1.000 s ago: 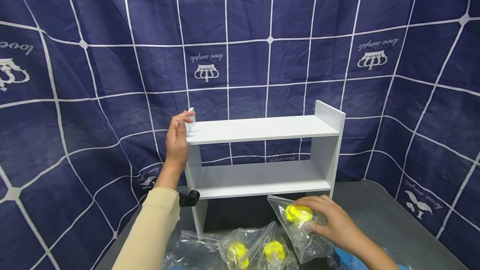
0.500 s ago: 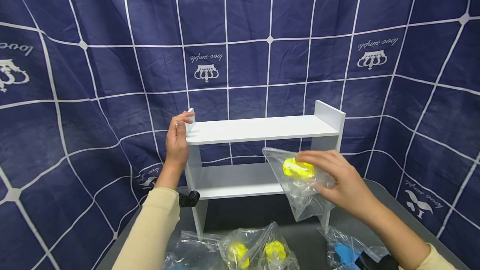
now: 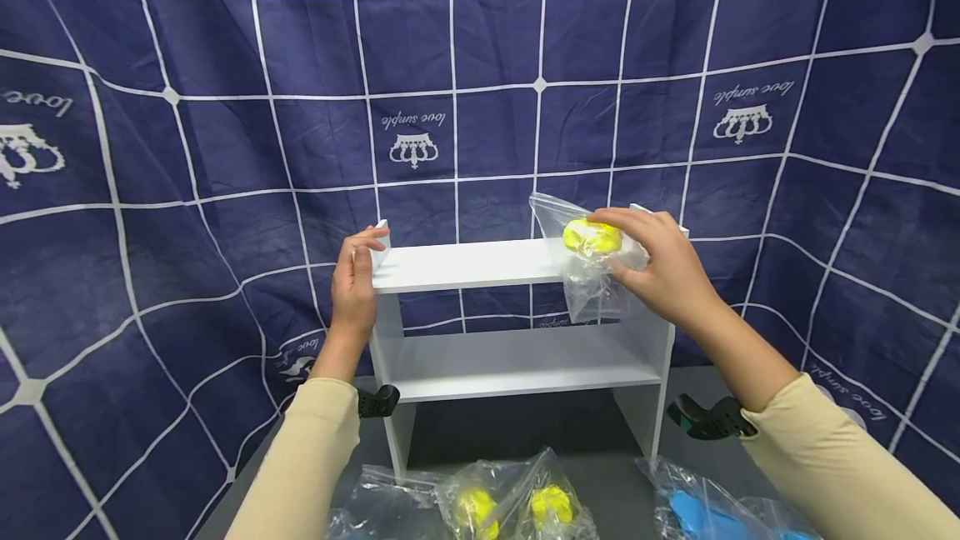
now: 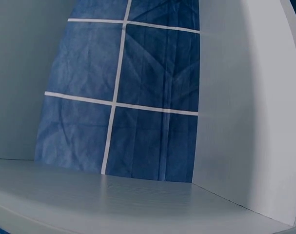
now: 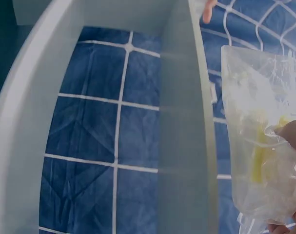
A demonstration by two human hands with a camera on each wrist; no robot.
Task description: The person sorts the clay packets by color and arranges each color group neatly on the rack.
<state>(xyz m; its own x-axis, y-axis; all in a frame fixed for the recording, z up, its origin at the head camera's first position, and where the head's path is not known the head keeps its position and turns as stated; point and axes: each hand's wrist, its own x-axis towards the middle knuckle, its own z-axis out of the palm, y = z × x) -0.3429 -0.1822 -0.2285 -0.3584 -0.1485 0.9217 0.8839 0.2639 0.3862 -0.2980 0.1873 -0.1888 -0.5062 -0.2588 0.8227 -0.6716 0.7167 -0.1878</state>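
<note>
A clear plastic zip bag (image 3: pixel 551 217) with a yellow lump (image 3: pixel 592 237) inside is in my right hand (image 3: pixel 663 265). Fingers and thumb pinch it in front of the top board, near the right end of the white shelf (image 3: pixel 465 265). In the right wrist view the bag (image 5: pixel 243 161) hangs beside the top board, with part of the hand in sight. My left hand (image 3: pixel 355 286) holds the upper end of the shelf's left side panel. Only the shelf's inside (image 4: pixel 226 97) shows in the left wrist view, without the hand.
More clear bags with yellow lumps (image 3: pixel 551 505) lie on the dark table (image 3: pixel 622 473) before the shelf. Bags with blue contents (image 3: pixel 701 515) lie at the front right. A blue gridded curtain (image 3: pixel 495 40) hangs behind and at both sides.
My right hand has lifted the bag with the yellow lump from low near the table, past the middle board, up to the top board. The left hand stays where it was.
</note>
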